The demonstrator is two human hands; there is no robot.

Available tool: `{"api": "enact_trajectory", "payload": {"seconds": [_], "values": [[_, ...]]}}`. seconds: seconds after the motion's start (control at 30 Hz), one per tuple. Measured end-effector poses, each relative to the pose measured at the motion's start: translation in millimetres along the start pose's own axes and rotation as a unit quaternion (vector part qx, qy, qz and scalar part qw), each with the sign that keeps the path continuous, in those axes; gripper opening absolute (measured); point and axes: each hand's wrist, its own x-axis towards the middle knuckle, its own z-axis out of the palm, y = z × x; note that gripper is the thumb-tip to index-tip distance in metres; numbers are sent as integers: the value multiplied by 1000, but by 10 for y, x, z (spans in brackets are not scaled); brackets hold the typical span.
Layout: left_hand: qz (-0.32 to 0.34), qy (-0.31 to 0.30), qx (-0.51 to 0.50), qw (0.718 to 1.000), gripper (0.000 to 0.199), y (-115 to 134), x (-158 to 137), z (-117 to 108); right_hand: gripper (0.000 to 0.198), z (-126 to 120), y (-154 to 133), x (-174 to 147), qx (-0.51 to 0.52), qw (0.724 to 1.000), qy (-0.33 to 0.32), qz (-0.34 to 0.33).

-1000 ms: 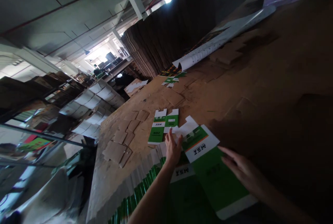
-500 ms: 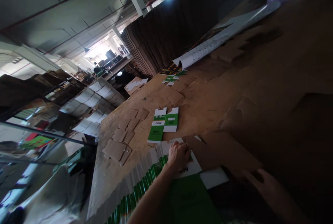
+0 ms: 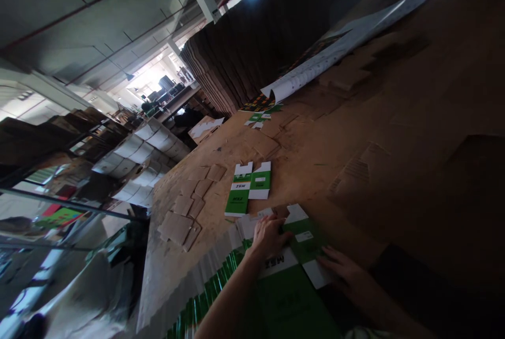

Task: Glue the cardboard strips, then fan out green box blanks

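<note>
Our left hand (image 3: 269, 235) rested, fingers bent, on the green-and-white carton blank (image 3: 290, 297) before us; our right hand (image 3: 347, 269) touched its narrower side, fingers extended. We couldn't tell whether they pinched it. Beside it fanned overlapping cartons (image 3: 201, 294); beyond, 1 similar blank (image 3: 239, 192) lay on the table (image 3: 300, 184).

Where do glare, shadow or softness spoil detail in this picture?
Head view: the far background washes out nearly white; head view: the table's right side sinks into shadow, with the right hand dim and soft-edged; head view: shiny streaks mark the fanned green cartons.
</note>
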Motion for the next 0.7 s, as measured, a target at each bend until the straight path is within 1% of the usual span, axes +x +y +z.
{"api": "enact_trajectory", "payload": {"seconds": [0.13,0.2,0.27,0.33,0.4,0.43,0.5,0.53,0.57,0.6,0.67,0.7], "values": [[22,-10,39,999,29,-11,-10,16,46,3,-98,3,-28,999,-13,6],[20,-14,50,998,31,-8,-10,15,48,-59,-172,17,-38,999,-23,7],[14,-17,53,998,37,-3,-9,14,50,-218,-203,23,-61,998,-33,7],[9,-17,47,999,51,3,-6,19,56,-480,-139,5,-110,994,-22,15],[9,-8,39,999,62,9,5,34,64,-792,25,-49,-189,981,26,30],[11,-1,36,999,61,12,15,45,67,-939,127,-87,-241,968,62,45],[15,12,31,999,51,20,45,71,64,-1164,296,-164,-326,934,134,53],[15,16,31,999,44,25,64,83,61,-1232,336,-190,-347,922,160,60],[15,16,32,999,37,30,84,94,60,-1272,332,-197,-345,920,171,70],[13,15,34,999,31,34,105,102,59,-1289,284,-183,-317,929,167,87],[6,13,34,999,22,43,140,109,57,-1286,89,-91,-208,963,123,122],[3,15,32,999,20,46,151,108,56,-1279,-25,-28,-151,976,97,126]]}}
